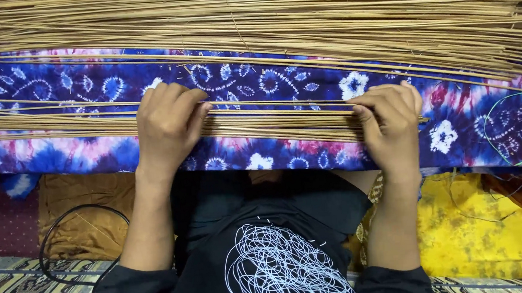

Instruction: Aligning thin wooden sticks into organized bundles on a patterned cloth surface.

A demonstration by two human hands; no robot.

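A thin bundle of long tan sticks (271, 120) lies across a blue and pink tie-dye cloth (281, 82) spread over my lap. My left hand (166, 125) curls over the bundle near its left part, fingers closed around the sticks. My right hand (389, 126) grips the same bundle further right, close to where the stick ends stop. A much larger heap of the same sticks (265, 19) lies along the far side of the cloth, apart from both hands.
A yellow cloth (477, 224) lies at the lower right and a brown cloth (84, 217) at the lower left. A black cable (55, 231) loops over the brown cloth. A thin green wire (495, 132) curls on the tie-dye cloth at right.
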